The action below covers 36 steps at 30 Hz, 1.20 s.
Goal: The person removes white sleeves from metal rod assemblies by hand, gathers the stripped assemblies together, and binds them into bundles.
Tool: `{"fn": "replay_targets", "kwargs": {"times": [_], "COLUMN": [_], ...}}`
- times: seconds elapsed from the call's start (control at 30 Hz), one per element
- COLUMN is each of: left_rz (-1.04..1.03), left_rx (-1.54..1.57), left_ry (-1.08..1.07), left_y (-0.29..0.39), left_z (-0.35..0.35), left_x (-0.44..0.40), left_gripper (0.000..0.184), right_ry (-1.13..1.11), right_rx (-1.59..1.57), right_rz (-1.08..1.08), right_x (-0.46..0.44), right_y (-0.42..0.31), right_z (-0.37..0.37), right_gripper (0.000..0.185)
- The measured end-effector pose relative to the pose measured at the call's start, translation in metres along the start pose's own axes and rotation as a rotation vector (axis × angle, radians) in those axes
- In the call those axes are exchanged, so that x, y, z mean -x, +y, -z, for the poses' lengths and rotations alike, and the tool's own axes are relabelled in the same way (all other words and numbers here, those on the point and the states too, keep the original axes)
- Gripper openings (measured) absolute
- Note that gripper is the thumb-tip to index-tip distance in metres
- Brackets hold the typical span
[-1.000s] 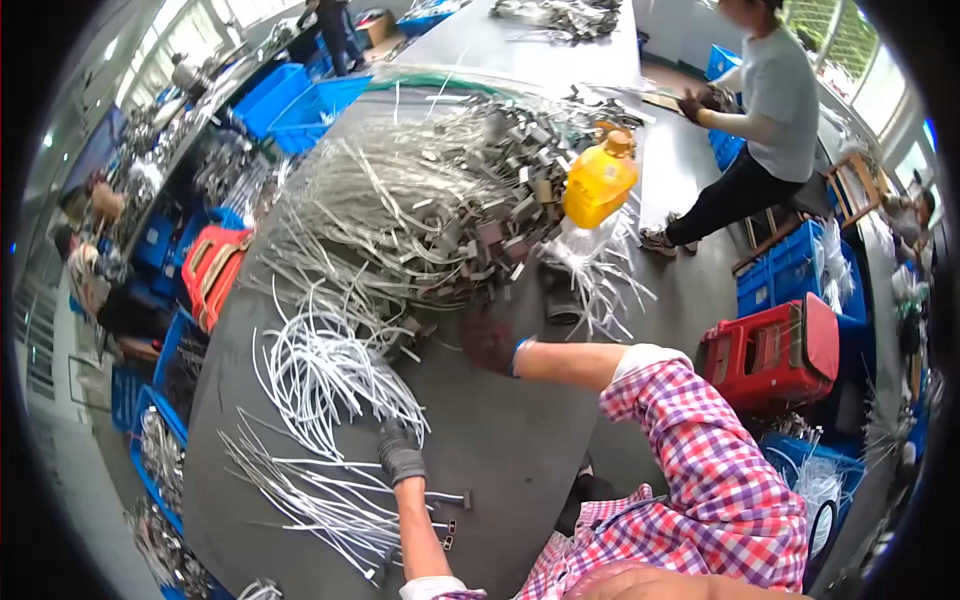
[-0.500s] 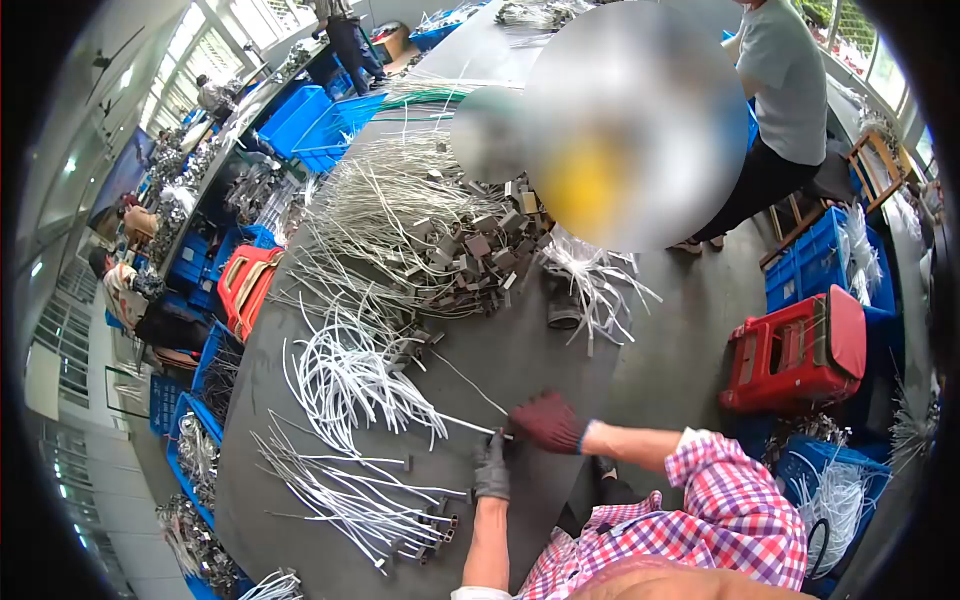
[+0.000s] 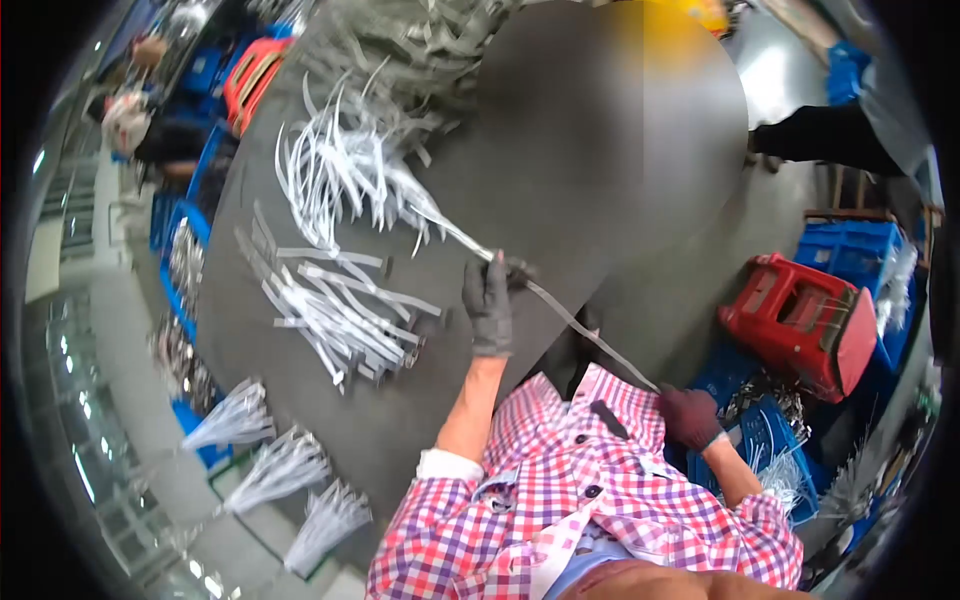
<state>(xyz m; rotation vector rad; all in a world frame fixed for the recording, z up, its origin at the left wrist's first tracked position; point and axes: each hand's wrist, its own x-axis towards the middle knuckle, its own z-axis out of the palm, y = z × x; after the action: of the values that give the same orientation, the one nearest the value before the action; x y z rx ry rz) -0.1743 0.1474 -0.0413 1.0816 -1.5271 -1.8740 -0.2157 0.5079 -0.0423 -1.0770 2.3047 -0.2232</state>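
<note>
My left hand [image 3: 488,310], in a grey glove, is closed on the end of a white tube [image 3: 462,237] above the dark table [image 3: 420,440]. A small dark lump, blurred, sits beside its fingertips. From there a thin pale wire [image 3: 590,335] stretches down to my right hand [image 3: 690,417]. That hand wears a maroon glove and pinches the wire's far end, out past the table edge by my shirt. The white tube leads back to a loose heap of white tubes [image 3: 345,175]. Nearer lies a spread of white sleeved cables [image 3: 335,305].
Blurred wires [image 3: 400,40] cover the table's far part. White bundles [image 3: 280,470] hang along the left edge. On the right stand a red stool [image 3: 800,325], a blue crate [image 3: 850,245] and a blue bin [image 3: 775,440] of cables. Another person's dark-clad leg [image 3: 830,138] shows at upper right.
My right hand has moved away from my left, right and towards my body, drawing the wire out between them. My left hand stays at the tube's end. The view has tilted downward.
</note>
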Motion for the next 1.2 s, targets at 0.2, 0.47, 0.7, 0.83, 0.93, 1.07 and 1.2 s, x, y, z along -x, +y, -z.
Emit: {"fn": "replay_targets", "kwargs": {"times": [0.2,0.47,0.7,0.83,0.93,1.07,1.2], "left_rz": [-0.215,-0.359,-0.017,0.168,0.257,0.236,0.258], "left_rx": [0.218,0.232,0.206,0.007,-0.163,-0.254,-0.099], "left_ry": [0.058,0.106,0.042,-0.093,-0.395,-0.542,-0.365], "left_y": [0.069,0.109,0.068,0.022,-0.001,-0.027,0.020], "left_z": [0.003,0.009,0.028,0.021,-0.007,-0.027,-0.012], "left_x": [-0.005,-0.018,-0.019,0.027,0.074,0.095,0.071], "left_gripper": [0.016,0.014,0.011,0.015,0.019,0.016,0.016], "right_ry": [0.096,0.227,0.152,0.130,0.200,0.161,0.039], "right_rx": [-0.059,-0.134,-0.142,-0.178,-0.230,-0.228,-0.138], "right_rz": [-0.026,-0.039,0.048,0.132,0.198,0.218,0.209], "right_x": [0.035,0.038,0.045,0.036,0.011,-0.028,-0.056], "right_y": [0.019,0.024,0.024,0.024,0.017,-0.012,-0.038], "right_z": [-0.029,-0.030,-0.024,-0.021,-0.014,0.017,0.037], "right_gripper": [0.024,0.025,0.029,0.030,0.031,0.027,0.036]}}
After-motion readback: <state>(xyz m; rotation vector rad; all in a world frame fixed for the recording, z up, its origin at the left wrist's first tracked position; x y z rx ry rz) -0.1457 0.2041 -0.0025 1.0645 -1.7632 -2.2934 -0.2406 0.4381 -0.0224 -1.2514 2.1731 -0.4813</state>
